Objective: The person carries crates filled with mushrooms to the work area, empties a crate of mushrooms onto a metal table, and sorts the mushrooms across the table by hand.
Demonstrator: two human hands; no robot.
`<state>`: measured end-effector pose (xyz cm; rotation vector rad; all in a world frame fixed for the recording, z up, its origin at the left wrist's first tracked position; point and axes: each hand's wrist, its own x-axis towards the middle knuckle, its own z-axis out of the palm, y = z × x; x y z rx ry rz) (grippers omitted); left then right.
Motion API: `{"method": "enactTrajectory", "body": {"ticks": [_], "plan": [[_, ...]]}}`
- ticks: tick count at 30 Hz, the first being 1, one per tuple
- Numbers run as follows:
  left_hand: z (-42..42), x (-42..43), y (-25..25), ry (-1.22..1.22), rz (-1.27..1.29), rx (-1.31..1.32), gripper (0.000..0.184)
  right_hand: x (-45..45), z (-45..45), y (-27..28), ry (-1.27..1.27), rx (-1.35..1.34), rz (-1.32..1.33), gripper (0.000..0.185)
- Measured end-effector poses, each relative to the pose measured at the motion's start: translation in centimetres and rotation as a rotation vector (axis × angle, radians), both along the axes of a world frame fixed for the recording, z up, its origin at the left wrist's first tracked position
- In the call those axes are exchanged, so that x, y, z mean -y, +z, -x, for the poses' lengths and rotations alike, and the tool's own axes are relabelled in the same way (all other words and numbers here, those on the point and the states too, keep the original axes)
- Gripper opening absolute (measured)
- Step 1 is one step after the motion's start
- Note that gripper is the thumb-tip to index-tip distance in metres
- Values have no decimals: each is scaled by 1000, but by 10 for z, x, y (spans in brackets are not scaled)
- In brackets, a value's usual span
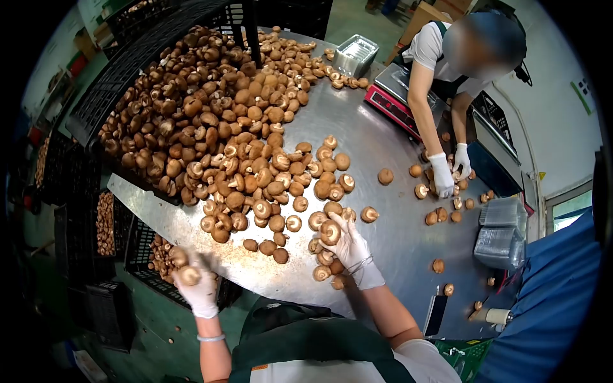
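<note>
White-gloved right hand [355, 254] and white-gloved left hand [199, 295] gripping mushrooms at a silver metal table [396, 255].

The right hand's fingers curl around a round brown mushroom [330, 232] beside a loose cluster on the table; the left, off the near edge, holds at least one tan mushroom [189, 276], blur hiding how many. Near it, a low black plastic crate [159, 285] contains mushrooms. A large black slatted crate [137, 67] lies heaped with more, spreading tabletop-wide towards the hands. Clear plastic trays [501, 233] sit stacked at right.

A red scale [391, 110] and clear trays [355, 57] stand by the worktop's [408, 262] far edge. More plastic boxes [501, 233] sit at its right edge, near blue cloth [552, 293]. A phone [436, 315] lies by the near edge.
</note>
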<state>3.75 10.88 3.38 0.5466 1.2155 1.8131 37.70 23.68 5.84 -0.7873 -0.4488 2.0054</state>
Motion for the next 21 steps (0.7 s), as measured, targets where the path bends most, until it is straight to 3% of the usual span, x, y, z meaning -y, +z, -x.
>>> {"method": "enactTrajectory", "body": {"ticks": [1, 2, 3, 4, 6, 7, 8, 10, 11, 12, 14, 16, 18, 21], "plan": [[11, 7, 3, 196, -54, 184, 63, 0, 9, 11, -66, 84, 12, 56], [28, 13, -2, 365, -382, 1093, 71, 2, 19, 17, -135, 171, 26, 52], [22, 16, 2, 448, -261, 1018, 73, 6, 36, 15, -116, 22, 90, 45], [17, 18, 6, 522, -129, 944, 74, 14, 57, 15, 93, 94, -84, 47], [11, 28, -12, 320, 38, 920, 73, 31, 98, 15, 432, 232, -529, 52], [0, 27, -7, 244, 94, 955, 73, 48, 123, 29, 373, 203, -489, 60], [-9, 26, 0, 179, 72, 978, 69, 43, 115, 40, 456, 529, -920, 60], [-7, 26, 9, 209, -96, 1171, 62, 15, 103, 53, 502, 1040, -1132, 49], [15, 41, -24, 87, -242, 1118, 56, -4, 92, 56, 490, 1189, -1061, 44], [25, 44, -28, 198, -191, 952, 53, -21, 78, 54, 479, 1338, -985, 38], [58, 63, -44, 121, -303, 978, 52, -43, 41, 13, 230, 1590, -1142, 36], [67, 52, -18, 592, -132, 912, 58, -58, 10, -9, 217, 1810, -1224, 38], [91, 63, -40, 493, -225, 903, 61, -65, -7, -27, 435, 1857, -1216, 35], [84, 48, -41, 399, -66, 731, 58, -70, -11, -20, 430, 1827, -1232, 23]]}}
